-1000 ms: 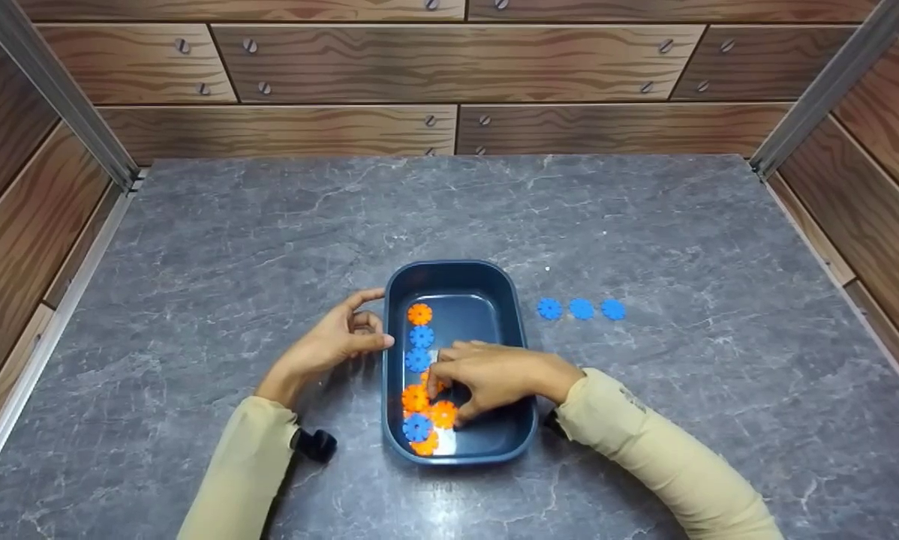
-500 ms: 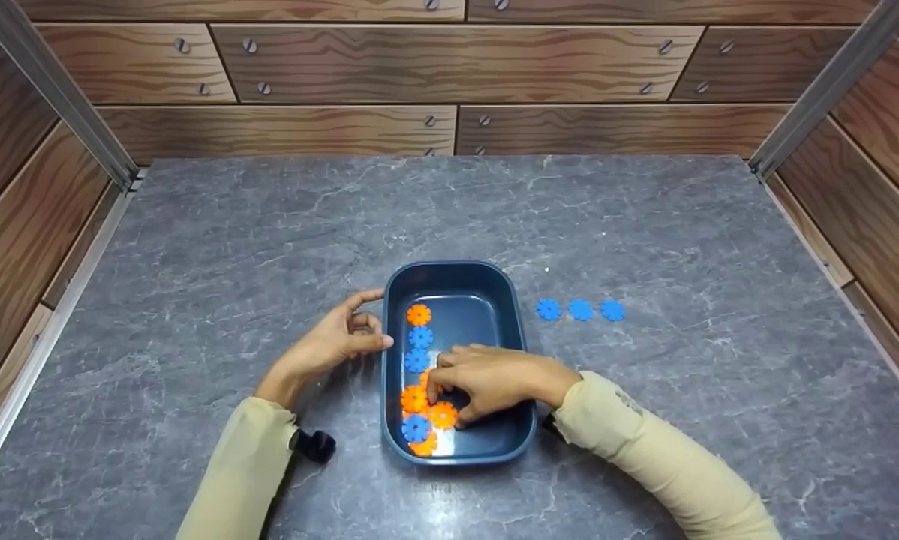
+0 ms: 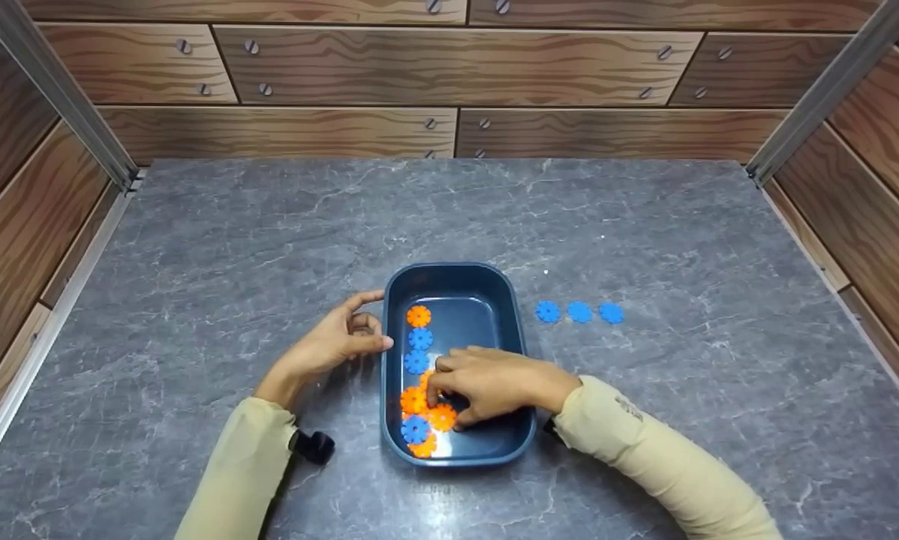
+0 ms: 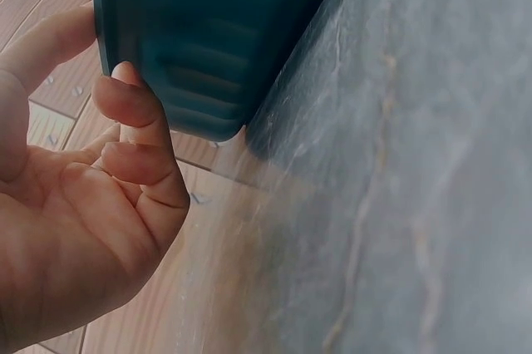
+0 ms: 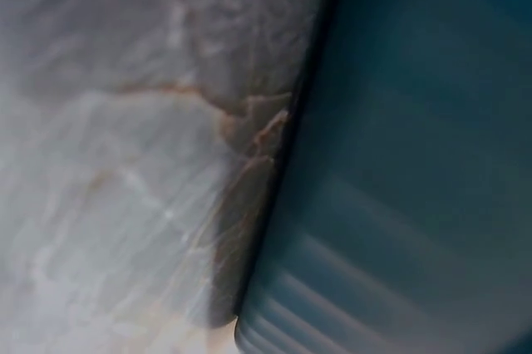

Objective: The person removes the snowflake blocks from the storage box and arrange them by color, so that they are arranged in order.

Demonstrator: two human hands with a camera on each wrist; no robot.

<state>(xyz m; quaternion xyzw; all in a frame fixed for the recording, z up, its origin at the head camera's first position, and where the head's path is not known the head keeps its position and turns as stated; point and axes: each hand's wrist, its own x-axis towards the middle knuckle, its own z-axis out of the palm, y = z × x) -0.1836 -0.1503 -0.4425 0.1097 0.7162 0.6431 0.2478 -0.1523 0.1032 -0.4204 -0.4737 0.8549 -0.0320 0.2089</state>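
A dark blue rectangular bin stands at the front middle of the table. Inside, orange notched discs and blue notched discs lie along its left side. My left hand is at the bin's left wall, thumb and index fingertip right at the rim; in the left wrist view its other fingers are loosely bent. My right hand reaches down into the bin over the right wall. Its fingers and thumb stand apart around an orange disc, fingertips right at the orange discs and partly hiding them.
Three blue notched discs lie in a row on the grey marbled table, right of the bin. Wood-patterned walls surround the table at the back and sides. The right wrist view shows the bin's outer wall close up.
Both hands and the bin stay almost in place. The whole head view shifts slightly downward.
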